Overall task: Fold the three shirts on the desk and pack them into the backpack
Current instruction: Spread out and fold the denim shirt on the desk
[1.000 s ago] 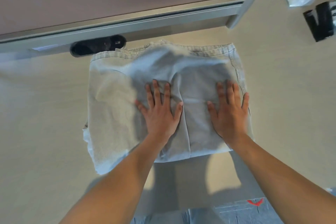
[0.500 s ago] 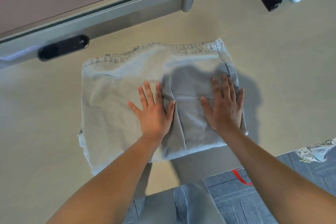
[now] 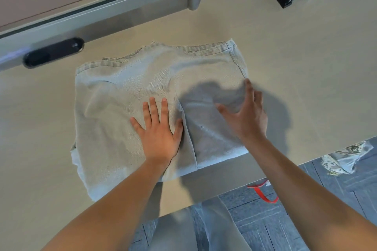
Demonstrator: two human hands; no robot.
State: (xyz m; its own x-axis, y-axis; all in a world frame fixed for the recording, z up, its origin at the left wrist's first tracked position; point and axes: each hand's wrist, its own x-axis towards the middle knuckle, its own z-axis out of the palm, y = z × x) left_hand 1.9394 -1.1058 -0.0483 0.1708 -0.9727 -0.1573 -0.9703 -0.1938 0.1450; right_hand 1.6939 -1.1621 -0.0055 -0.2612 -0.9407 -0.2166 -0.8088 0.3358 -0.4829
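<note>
Fingers [image 3: 155, 108] flat on shirt [image 3: 126, 87]; R hand [image 3: 247, 116] maybe lifted

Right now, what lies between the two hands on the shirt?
In the head view, only shirt cloth: a raised crease runs between the left hand and right hand.

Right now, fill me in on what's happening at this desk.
A person is folding a light blue shirt on the desk. The left hand presses flat on its middle. The right hand, fingers spread, is at the shirt's right side, blurred. The shirt is folded into a rough rectangle. No backpack is in view.
</note>
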